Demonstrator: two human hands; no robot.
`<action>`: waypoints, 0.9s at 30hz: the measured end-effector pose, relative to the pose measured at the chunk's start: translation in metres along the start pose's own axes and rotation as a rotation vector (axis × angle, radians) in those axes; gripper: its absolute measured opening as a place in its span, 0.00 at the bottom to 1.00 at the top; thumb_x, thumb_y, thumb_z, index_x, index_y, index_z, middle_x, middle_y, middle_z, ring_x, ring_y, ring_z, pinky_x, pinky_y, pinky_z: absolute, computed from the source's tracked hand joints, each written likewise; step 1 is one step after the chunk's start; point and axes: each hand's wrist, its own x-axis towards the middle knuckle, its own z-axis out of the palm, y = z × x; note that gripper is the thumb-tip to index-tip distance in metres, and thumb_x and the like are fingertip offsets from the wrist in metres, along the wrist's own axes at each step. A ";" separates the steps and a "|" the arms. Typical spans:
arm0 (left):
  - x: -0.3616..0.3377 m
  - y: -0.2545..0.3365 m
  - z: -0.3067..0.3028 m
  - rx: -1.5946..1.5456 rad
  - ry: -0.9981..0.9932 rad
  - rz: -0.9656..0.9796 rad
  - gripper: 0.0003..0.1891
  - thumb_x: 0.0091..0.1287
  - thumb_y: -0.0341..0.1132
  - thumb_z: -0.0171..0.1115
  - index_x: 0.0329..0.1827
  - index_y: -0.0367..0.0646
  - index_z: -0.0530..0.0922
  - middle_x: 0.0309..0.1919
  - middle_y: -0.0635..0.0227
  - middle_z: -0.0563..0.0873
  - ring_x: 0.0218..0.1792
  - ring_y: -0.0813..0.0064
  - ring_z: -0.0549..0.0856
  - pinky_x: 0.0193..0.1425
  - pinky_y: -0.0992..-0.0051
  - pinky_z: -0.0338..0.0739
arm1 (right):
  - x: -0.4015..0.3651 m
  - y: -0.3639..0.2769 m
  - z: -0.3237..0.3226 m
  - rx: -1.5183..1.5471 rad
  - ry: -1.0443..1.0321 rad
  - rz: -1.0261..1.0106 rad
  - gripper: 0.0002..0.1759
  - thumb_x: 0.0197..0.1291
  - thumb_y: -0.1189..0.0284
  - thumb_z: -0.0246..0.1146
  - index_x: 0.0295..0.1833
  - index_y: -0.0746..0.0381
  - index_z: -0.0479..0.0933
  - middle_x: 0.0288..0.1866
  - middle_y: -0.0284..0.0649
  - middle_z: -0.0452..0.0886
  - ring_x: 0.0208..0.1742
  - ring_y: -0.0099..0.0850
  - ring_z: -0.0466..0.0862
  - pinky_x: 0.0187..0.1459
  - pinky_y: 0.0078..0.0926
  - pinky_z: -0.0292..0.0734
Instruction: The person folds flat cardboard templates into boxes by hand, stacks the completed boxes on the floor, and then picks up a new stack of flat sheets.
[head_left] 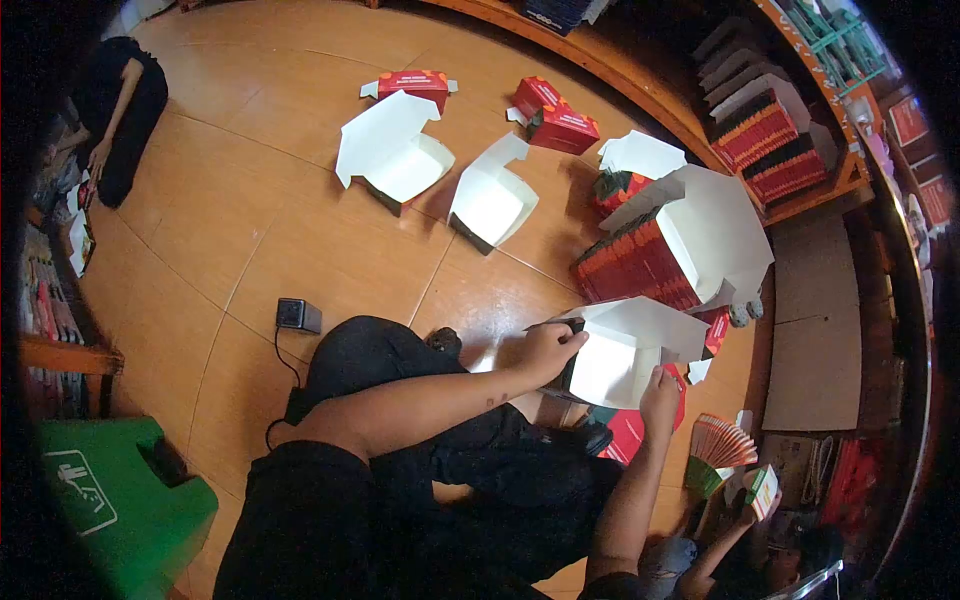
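An open box with a white inside [607, 368] is held between my hands, above my crossed legs, its lid flap raised at the far side. My left hand [552, 352] is closed on the box's left edge, the thumb over the rim. My right hand [660, 402] grips the near right corner with its fingers pressed together. Beneath the box lies a red and green piece of card [628, 432]. Just beyond it stands a long stack of nested red boxes [640, 268], the front one open and white inside.
Two open white boxes [405, 165] [492, 205] and closed red boxes [565, 130] stand on the tiled floor. A black adapter [298, 315] lies left of my knee. A green plastic object [120, 480] is at lower left. Other people sit at upper left and lower right. Shelves line the right.
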 end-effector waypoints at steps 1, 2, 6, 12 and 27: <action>0.001 0.001 -0.001 0.018 -0.004 -0.036 0.25 0.68 0.55 0.60 0.30 0.38 0.83 0.27 0.53 0.85 0.32 0.57 0.86 0.37 0.61 0.77 | -0.001 -0.001 -0.001 -0.015 0.004 -0.017 0.25 0.75 0.59 0.46 0.46 0.72 0.78 0.41 0.62 0.82 0.45 0.60 0.82 0.47 0.51 0.76; 0.001 0.002 -0.003 0.037 -0.008 -0.069 0.26 0.68 0.55 0.59 0.29 0.38 0.82 0.27 0.51 0.85 0.32 0.55 0.86 0.37 0.61 0.77 | -0.004 -0.001 -0.002 -0.028 0.009 -0.033 0.25 0.75 0.59 0.47 0.43 0.72 0.78 0.40 0.63 0.82 0.43 0.61 0.82 0.46 0.51 0.76; -0.005 -0.001 -0.004 0.116 0.053 -0.024 0.26 0.69 0.54 0.54 0.34 0.35 0.84 0.33 0.46 0.86 0.36 0.48 0.86 0.43 0.55 0.78 | -0.008 -0.004 -0.005 0.163 0.017 0.025 0.24 0.75 0.60 0.48 0.46 0.73 0.78 0.39 0.59 0.83 0.43 0.52 0.84 0.47 0.43 0.76; 0.043 0.020 -0.088 0.894 -0.434 0.369 0.15 0.63 0.43 0.58 0.34 0.40 0.85 0.30 0.48 0.86 0.37 0.48 0.87 0.44 0.52 0.81 | 0.001 0.036 0.001 0.468 0.140 0.052 0.25 0.76 0.57 0.51 0.49 0.72 0.78 0.38 0.38 0.81 0.41 0.27 0.78 0.46 0.29 0.74; 0.127 0.038 -0.185 0.468 0.986 0.392 0.11 0.70 0.33 0.55 0.42 0.39 0.85 0.38 0.50 0.86 0.42 0.49 0.85 0.48 0.57 0.78 | -0.003 0.016 0.001 0.451 0.182 0.046 0.20 0.71 0.62 0.58 0.52 0.70 0.79 0.42 0.48 0.85 0.43 0.34 0.84 0.47 0.30 0.77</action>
